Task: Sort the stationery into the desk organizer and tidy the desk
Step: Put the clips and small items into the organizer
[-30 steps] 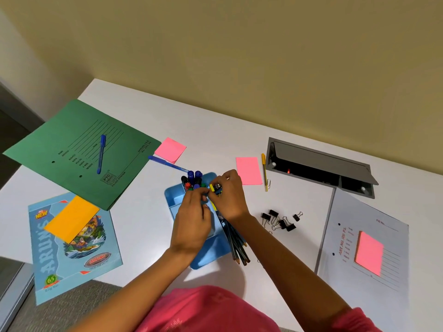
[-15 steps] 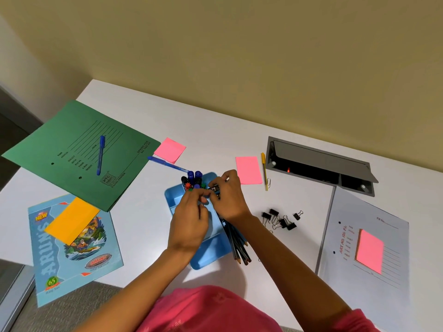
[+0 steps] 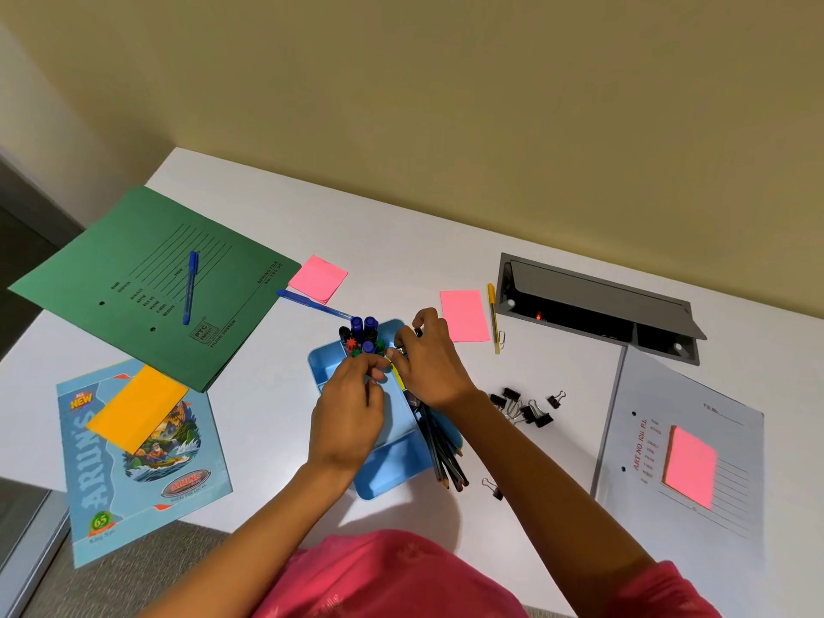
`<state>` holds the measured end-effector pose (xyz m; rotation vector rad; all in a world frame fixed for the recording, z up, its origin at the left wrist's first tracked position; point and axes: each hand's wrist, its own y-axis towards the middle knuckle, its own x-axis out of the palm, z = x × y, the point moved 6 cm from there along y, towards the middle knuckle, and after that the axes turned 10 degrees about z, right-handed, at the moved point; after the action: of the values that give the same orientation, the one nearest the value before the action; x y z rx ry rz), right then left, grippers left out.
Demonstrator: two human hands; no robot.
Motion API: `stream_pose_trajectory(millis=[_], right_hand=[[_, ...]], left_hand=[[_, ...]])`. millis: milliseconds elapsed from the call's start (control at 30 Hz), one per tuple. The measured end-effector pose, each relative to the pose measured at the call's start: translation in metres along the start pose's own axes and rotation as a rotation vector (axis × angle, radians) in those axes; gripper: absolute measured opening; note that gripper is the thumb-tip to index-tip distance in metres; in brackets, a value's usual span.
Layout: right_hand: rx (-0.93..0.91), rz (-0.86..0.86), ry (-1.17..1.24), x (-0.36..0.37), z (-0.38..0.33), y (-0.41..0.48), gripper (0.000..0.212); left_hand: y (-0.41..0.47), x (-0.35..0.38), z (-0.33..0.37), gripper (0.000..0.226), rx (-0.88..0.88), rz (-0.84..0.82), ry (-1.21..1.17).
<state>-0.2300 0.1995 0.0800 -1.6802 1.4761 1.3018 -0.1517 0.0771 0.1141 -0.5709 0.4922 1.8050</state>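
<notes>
A light blue desk organizer (image 3: 388, 468) sits mid-desk. Several capped markers (image 3: 365, 334) stand in its far compartment, and dark pencils (image 3: 446, 457) lie along its right side, tips past the near edge. Both hands meet over the far half. My left hand (image 3: 352, 412) and my right hand (image 3: 430, 365) pinch a thin yellow pen (image 3: 397, 376) between their fingertips, just above the organizer. Much of the pen is hidden by fingers.
Left: a green folder (image 3: 156, 278) bearing a blue pen (image 3: 191, 287), and a book (image 3: 138, 461) under an orange note (image 3: 136, 408). Loose: another blue pen (image 3: 312, 302), pink notes (image 3: 318, 278) (image 3: 463, 315), yellow pen (image 3: 493, 318), binder clips (image 3: 524, 408). Right: grey file (image 3: 713, 417), open cable hatch (image 3: 597, 310).
Both hands stay together over the organizer. The yellow pen has shifted from the right fingers' tip down between both hands, lying lower along the organizer's divider.
</notes>
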Motion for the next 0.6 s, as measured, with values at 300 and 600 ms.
stream_pose_trajectory(millis=[300,600], right_hand=[[-0.012,-0.006,0.039,0.004,0.004,0.005,0.030],[0.269,0.299,0.307,-0.032,0.038,-0.002,0.018]], left_hand=[[0.002,-0.002,-0.004,0.027,-0.023,0.003,0.009],[0.006,-0.015,-0.011,0.025,-0.077,0.037,-0.015]])
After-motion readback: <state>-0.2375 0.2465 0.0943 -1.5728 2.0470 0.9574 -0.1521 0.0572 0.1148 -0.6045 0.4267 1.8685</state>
